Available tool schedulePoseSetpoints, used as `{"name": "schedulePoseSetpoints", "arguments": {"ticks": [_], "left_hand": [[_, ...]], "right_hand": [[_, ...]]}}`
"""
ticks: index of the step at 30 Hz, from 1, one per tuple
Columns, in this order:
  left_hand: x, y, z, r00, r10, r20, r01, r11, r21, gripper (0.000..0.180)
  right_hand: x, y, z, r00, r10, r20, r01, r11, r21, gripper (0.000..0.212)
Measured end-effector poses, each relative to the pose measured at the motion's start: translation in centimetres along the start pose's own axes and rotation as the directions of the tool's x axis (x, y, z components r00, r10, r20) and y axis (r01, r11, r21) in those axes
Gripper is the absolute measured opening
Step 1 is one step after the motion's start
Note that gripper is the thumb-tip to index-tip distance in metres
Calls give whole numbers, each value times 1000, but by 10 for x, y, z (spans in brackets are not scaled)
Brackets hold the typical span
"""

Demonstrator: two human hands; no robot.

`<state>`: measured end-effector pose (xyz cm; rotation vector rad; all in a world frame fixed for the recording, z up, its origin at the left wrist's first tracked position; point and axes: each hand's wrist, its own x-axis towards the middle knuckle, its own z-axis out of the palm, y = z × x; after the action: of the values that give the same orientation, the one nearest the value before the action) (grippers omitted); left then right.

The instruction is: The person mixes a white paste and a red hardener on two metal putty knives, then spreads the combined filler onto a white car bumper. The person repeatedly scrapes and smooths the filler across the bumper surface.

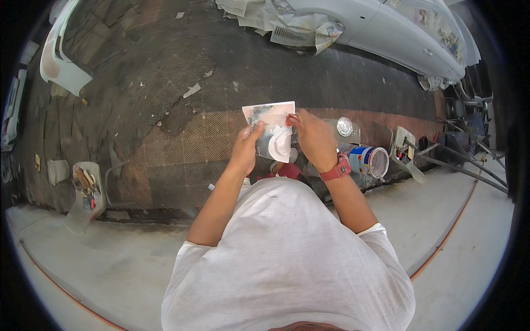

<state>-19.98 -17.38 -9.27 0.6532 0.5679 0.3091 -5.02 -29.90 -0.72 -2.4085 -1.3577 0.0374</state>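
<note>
A flat mixing board (266,117), pale pinkish with grey smears, is held up in front of me. My left hand (248,144) grips it by the left edge, thumb on top. A thick mound of white putty (280,142) lies on its lower right part. At the board's upper right, the fingers of my right hand (313,137) are pinched together. Something small and reddish (290,119) shows at those fingertips, too small to name. A red watch (338,168) is on my right wrist.
Right of my hands lie an open can (367,160) with a blue label and a round metal lid (344,127). Seats holding tools stand left (88,190) and right (406,144). A masked grey car (386,33) is far right; a white bumper (58,60) far left.
</note>
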Motion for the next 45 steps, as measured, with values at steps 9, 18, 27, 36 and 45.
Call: {"name": "schedulePoseSetpoints", "arguments": {"ticks": [9, 18, 27, 36, 45], "left_hand": [[5, 10, 4, 993, -111, 36, 113, 992, -63, 44], [19, 0, 16, 978, -210, 21, 210, 977, -25, 44], [28, -44, 86, 983, -151, -104, 167, 973, 162, 56], [32, -66, 149, 948, -159, -277, 231, 940, 252, 60], [20, -79, 175, 932, -149, -330, 230, 947, 222, 53]], "right_hand": [[0, 4, 3, 1000, 1, -11, 0, 999, 42, 27], [-27, 50, -2, 987, 162, 1, -162, 987, 16, 24], [-197, 325, -118, 366, 864, -345, -338, 469, 816, 34], [-388, 528, -44, 96, 956, -279, -720, 260, 643, 35], [-379, 590, 133, 451, 858, 247, -815, 283, 506, 34]]}}
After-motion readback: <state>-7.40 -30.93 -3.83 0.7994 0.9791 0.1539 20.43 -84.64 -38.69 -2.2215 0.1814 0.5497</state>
